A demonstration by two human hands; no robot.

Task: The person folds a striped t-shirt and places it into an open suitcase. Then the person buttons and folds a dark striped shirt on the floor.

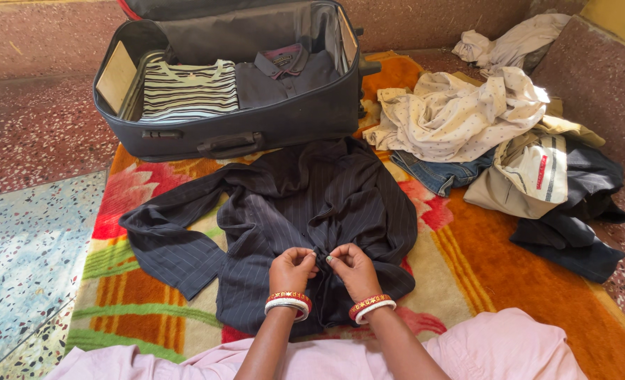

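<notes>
Both hands, left point(293, 269) and right point(353, 269), fingers pinched on the dark pinstriped shirt point(291, 211) front, spread on the rug point(495, 274) before the open suitcase point(235, 119) (clothes pile point(467, 112) right).

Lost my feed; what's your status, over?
Left hand and right hand both pinch the dark pinstriped shirt at its front. Shirt spread on rug. Nothing in the way.

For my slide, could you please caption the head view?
Both hands, left hand and right hand, pinch the front of a dark pinstriped shirt spread before an open suitcase.
</notes>
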